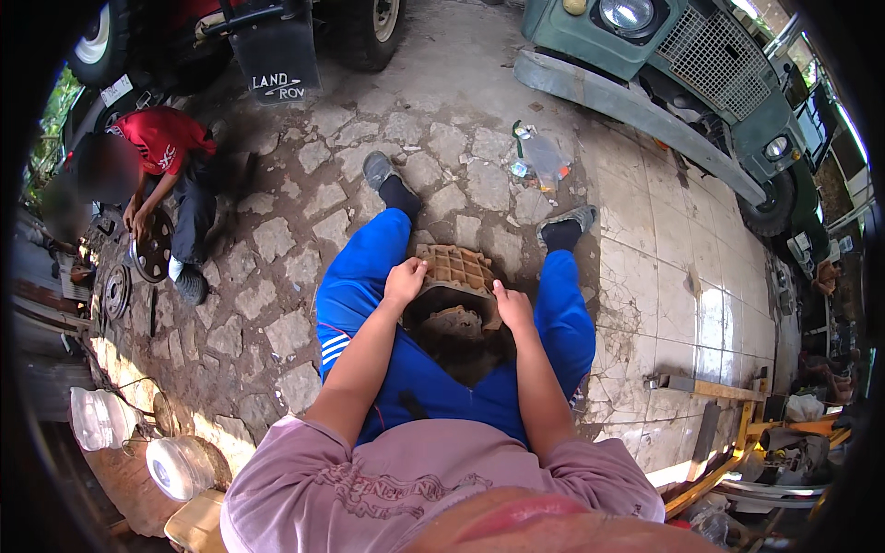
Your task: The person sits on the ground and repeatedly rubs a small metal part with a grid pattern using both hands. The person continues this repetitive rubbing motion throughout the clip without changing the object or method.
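Note:
Between my spread legs stands a brown metal housing (pixel 454 268) with a grid of ribs on its upper face and a dark opening toward me. My left hand (pixel 406 279) is closed on its left edge, thumb and fingers pinching the rim. At the opposite edge my right hand (pixel 513 305) grips it with the thumb on top. A rough, dirt-coloured part (pixel 454 323) shows inside the opening. Shadow hides the housing's lower side and whatever it rests on.
At left, a person in a red shirt (pixel 166 138) handles a round perforated metal disc (pixel 153 247). A green vehicle's bumper (pixel 627 100) juts in at upper right. Plastic litter (pixel 544 158) lies beyond my feet. A yellow frame (pixel 737 452) and a clear jug (pixel 180 467) flank me.

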{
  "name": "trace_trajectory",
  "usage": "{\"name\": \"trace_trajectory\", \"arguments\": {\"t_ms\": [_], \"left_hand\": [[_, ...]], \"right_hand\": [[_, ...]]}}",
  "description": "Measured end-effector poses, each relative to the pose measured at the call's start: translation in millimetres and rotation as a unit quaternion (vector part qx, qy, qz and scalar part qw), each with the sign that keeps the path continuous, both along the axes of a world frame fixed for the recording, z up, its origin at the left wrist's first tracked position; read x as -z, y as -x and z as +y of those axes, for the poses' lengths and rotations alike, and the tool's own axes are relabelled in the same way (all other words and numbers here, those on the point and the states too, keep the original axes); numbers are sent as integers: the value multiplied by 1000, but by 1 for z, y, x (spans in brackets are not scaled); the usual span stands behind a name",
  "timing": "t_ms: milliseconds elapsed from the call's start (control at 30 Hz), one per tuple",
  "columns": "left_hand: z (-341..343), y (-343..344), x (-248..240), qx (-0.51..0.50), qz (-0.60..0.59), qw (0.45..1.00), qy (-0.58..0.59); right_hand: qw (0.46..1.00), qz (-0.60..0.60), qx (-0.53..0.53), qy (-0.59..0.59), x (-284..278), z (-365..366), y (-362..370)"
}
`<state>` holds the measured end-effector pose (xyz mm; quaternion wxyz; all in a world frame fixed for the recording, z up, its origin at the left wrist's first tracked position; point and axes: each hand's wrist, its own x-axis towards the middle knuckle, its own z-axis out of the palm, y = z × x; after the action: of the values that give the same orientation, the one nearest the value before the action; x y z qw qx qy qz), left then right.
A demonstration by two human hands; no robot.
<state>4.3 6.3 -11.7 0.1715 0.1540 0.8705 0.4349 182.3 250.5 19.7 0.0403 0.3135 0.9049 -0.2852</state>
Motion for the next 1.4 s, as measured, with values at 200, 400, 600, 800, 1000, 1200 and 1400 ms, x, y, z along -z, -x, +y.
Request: {"name": "trace_trajectory", "arguments": {"t_ms": [200, 400, 600, 800, 1000, 1200, 1400], "left_hand": [[10, 8, -13, -36, 1, 999, 8], [14, 15, -18, -42, 0, 998, 43], [17, 8, -39, -45, 51, 992, 107], [11, 6, -39, -38, 75, 990, 112], [12, 8, -31, -22, 67, 995, 77], [7, 9, -19, -15, 21, 998, 51], [0, 21, 12, -23, 32, 999, -30]], "right_hand": [[997, 61, 0, -37, 7, 1, 3], [997, 45, -7, -66, 20, 1, 4], [997, 51, -28, -58, 2, -1, 4], [1000, -5, -21, 6, -18, 3, 11], [999, -11, -26, -17, -8, 7, 14], [1000, -6, 2, 9, -8, 4, 11], [1000, -6, 3, 11, -12, -6, 16]]}}
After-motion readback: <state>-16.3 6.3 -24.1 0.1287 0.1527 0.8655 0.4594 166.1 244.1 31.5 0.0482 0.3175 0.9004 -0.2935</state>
